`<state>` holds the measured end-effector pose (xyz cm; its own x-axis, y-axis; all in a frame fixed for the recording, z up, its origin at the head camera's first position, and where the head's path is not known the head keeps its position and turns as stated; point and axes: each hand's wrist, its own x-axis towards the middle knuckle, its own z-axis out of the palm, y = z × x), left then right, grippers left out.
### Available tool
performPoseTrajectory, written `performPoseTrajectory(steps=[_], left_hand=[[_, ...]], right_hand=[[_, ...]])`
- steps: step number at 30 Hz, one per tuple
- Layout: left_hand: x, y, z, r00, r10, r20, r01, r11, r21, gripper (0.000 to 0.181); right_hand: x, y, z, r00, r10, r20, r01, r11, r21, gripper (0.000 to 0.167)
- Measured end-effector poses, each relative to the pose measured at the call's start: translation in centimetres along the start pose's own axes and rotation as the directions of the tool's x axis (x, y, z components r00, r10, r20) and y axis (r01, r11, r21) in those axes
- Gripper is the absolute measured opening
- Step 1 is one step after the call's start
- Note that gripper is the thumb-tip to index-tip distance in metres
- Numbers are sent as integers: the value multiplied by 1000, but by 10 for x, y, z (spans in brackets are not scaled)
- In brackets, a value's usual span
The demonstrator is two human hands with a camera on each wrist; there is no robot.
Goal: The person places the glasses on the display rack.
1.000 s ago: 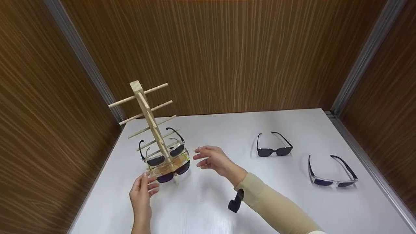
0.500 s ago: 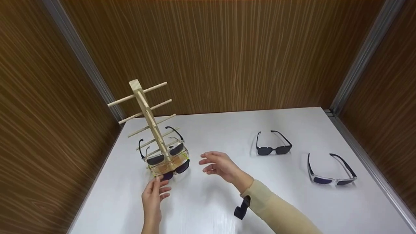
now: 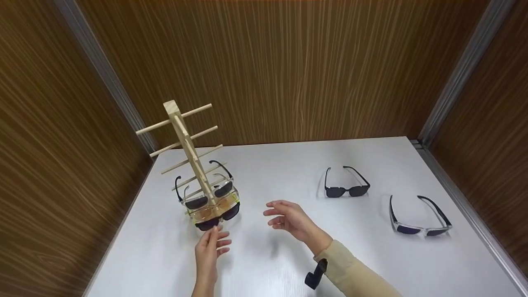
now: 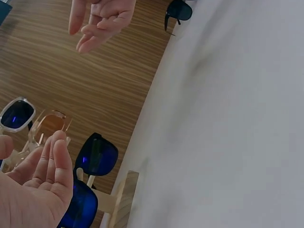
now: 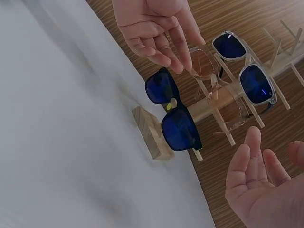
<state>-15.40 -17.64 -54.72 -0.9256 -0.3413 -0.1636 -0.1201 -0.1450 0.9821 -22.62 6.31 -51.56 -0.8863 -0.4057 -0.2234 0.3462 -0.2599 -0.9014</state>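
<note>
Brown wood-grain panels (image 3: 288,70) enclose a white tabletop (image 3: 280,169), where a pale wooden eyewear display rack (image 3: 190,149), pegs reaching out to both sides, stands toward the left. A beige sleeve (image 3: 357,272) covers a person's right forearm. The right hand (image 3: 290,219), fingers parted and slightly bent, holds nothing and hovers to the right of the rack, apart from it. The left hand (image 3: 209,247), its fingers loosely extended and gripping nothing, is at the rack's lower front; whether its fingertips touch the lowest eyewear cannot be told. Three pairs hang one above another low on the rack: clear-framed sunglasses (image 3: 223,189) on top, tan-lensed glasses (image 3: 205,213) in the middle and black sunglasses (image 3: 230,211) at the bottom. At right, on the tabletop, lie a clear-framed pair (image 3: 408,230) and, farther back, an all-black pair (image 3: 358,191), arms unfolded. A small black device (image 3: 314,277) hangs at the right wrist.
</note>
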Motion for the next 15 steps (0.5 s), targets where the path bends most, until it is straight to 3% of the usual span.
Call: performPoseTrajectory(steps=[4,15], left_hand=[[-7,6,9,1000,-23,19,23,1000,1,54],[-6,-7,30,994,-86,74,85,996,14,44]], right_hand=[[-4,4,-10,1000,0,-12,0,1000,24,44],[-18,15,-46,996,13,-87,-4,995,97,36]])
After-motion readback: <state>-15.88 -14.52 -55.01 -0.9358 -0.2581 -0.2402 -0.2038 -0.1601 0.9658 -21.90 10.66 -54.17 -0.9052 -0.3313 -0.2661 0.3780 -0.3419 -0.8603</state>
